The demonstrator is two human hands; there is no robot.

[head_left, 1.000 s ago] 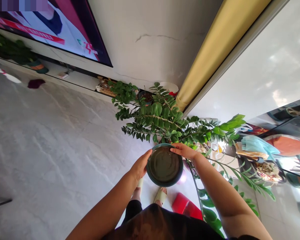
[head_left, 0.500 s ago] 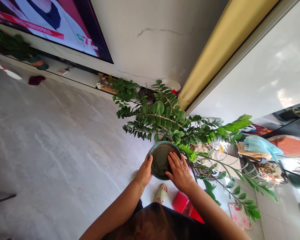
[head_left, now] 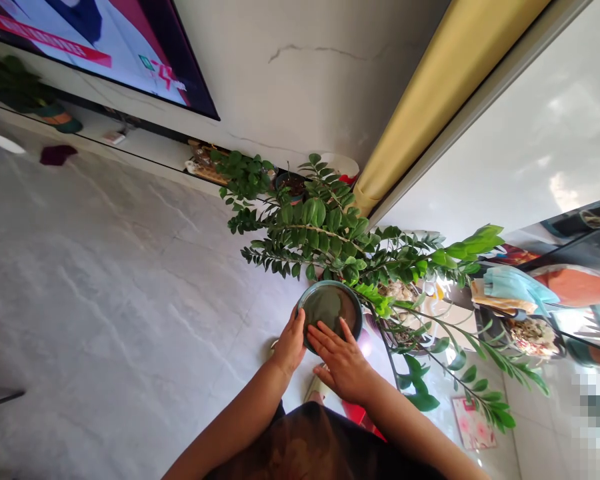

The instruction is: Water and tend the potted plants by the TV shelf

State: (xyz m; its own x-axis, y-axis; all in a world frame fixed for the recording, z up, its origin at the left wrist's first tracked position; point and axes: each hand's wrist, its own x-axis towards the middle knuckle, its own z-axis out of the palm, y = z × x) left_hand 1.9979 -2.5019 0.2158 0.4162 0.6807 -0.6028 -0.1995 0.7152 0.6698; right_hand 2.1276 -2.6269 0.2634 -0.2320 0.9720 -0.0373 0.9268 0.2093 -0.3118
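A round dark green bowl (head_left: 336, 308) with a lighter rim is held in front of my body. My left hand (head_left: 291, 343) grips its left edge, with the thumb up at the rim and the other fingers hidden below. Over the lower part of the bowl lies my right hand (head_left: 341, 357), its fingers stretched out and slightly spread across the inside. Whether the fingertips press on the bottom I cannot tell. Just beyond the bowl, a large leafy potted plant (head_left: 325, 230) spreads its stems, some leaves close to the rim.
A television (head_left: 145, 63) hangs on the wall above a low shelf (head_left: 145, 143). A yellow column (head_left: 410, 100) rises behind the plants. A rack with cloths (head_left: 517, 287) stands at the right. Below are a red object (head_left: 355, 412), grey tiled floor (head_left: 130, 300) and a patterned pink sheet (head_left: 474, 423).
My right hand has slid from the bowl's right side down and left across its lower part. My left hand keeps its grip. The view has shifted slightly.
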